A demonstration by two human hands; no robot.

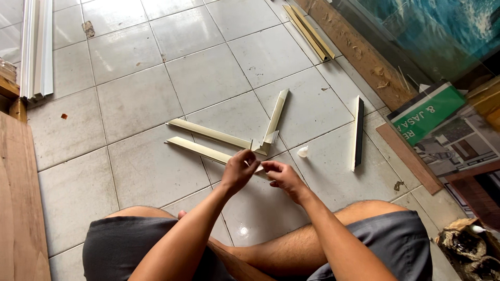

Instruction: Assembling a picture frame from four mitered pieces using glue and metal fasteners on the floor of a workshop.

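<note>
both hands, left hand (pixel 238 170) and right hand (pixel 281 177), seemingly pinching the near cream frame strip's (pixel 200 149) end on the tiled floor (pixel 135 104)

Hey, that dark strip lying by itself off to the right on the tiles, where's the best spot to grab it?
Grip the dark strip around its middle, coming straight down from above. It lies flat, long and narrow, with bare tile on both long sides, so fingers can pinch across its width and it should lift level.

The hands (pixel 263 174) hide the near moulding strip's (pixel 200 150) right end
</note>
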